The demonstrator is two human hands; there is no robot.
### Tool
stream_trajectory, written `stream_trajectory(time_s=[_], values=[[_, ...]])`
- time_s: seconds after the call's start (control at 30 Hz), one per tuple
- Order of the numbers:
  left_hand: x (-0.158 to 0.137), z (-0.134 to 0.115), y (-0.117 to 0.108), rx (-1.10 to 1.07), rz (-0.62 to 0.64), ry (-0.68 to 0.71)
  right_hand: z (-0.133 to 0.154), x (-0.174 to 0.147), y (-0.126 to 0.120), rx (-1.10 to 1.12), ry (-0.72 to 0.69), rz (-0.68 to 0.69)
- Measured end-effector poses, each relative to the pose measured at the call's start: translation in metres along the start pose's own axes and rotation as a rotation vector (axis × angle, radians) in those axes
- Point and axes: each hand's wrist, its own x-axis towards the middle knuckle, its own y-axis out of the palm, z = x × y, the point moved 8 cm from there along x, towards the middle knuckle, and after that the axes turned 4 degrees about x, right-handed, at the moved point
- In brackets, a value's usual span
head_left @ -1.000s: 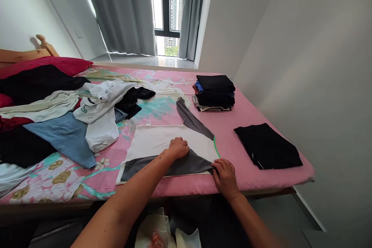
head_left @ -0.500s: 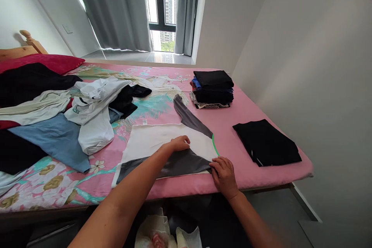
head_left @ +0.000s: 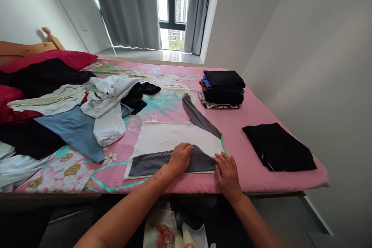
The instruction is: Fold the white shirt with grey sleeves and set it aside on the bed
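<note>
A white long-sleeved shirt (head_left: pixel 162 136) with grey sleeves and a green neckline lies flat near the bed's front edge. Its near grey sleeve (head_left: pixel 151 162) is folded in over the body, while the far sleeve (head_left: pixel 200 118) stretches out toward the back. My left hand (head_left: pixel 181 159) rests palm down on the folded sleeve, its fingers laid over the cloth. At the shoulder, close to the green neckline, my right hand (head_left: pixel 228 172) lies with fingers stretched out on the shirt's edge. The undersides of both hands are hidden.
A folded black garment (head_left: pixel 279 147) lies to the right. Behind it stands a stack of folded clothes (head_left: pixel 223 91). On the left is a loose heap with a white shirt (head_left: pixel 109 112), a blue garment (head_left: pixel 72 131) and black clothes. Plastic bags (head_left: pixel 161 226) hang below the bed's edge.
My left hand has moved toward me, from the edge of the folded sleeve onto its middle. My right hand stays at the shoulder. The view has shifted slightly left.
</note>
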Motion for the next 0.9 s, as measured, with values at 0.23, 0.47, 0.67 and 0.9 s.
stream_trajectory(time_s=[0.23, 0.47, 0.67, 0.9], values=[[-0.091, 0.056, -0.014, 0.309, 0.011, -0.082, 0.052, 0.015, 0.077, -0.039, -0.124, 0.282], [-0.146, 0.148, -0.051, 0.45, 0.069, -0.283, 0.03, 0.001, 0.101, -0.112, -0.05, 0.329], [-0.145, 0.133, -0.044, 0.415, 0.088, -0.156, 0.051, 0.007, 0.1, -0.092, -0.094, 0.334], [-0.169, 0.135, -0.06, 0.373, 0.024, -0.001, 0.021, -0.015, 0.044, -0.045, -0.201, 0.332]])
